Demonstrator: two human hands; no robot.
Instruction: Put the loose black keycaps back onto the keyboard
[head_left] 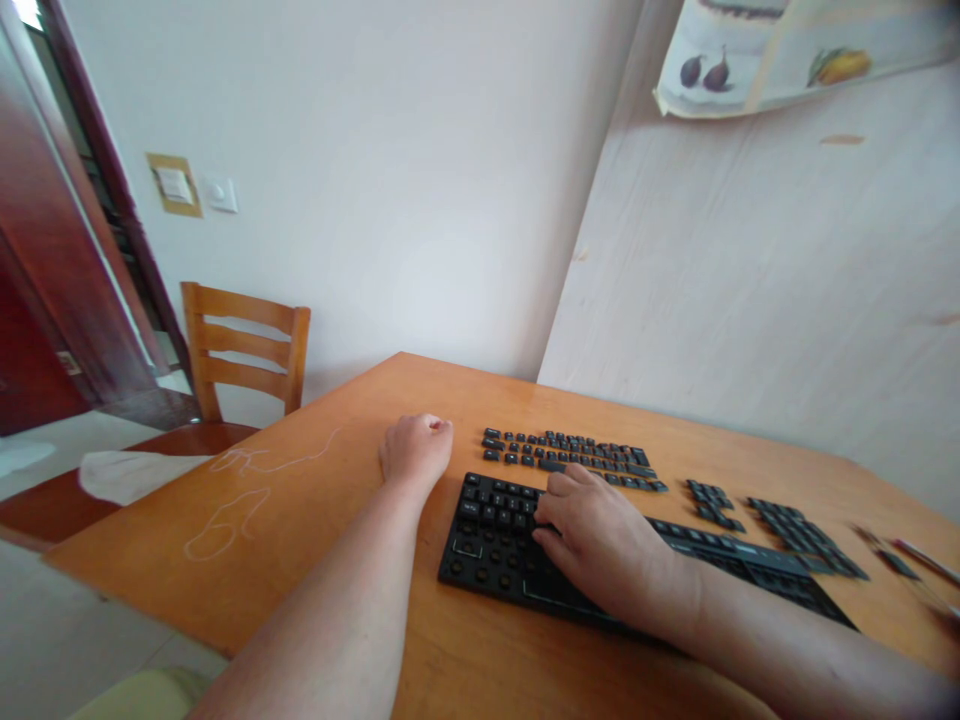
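Across the lower centre and right of the frame, a partly stripped black keyboard (pixel 517 573) lies on the wooden table (pixel 322 540), keys seated along its upper left part and bare sockets below. Right of centre, the right hand (pixel 600 535) rests over it with bent fingers at the seated keys, though whether they grip one I cannot tell. Near the middle of the frame, the left hand (pixel 417 450) is curled into a fist, any contents hidden, beside loose keycaps (pixel 553 466) laid in rows beyond the keyboard.
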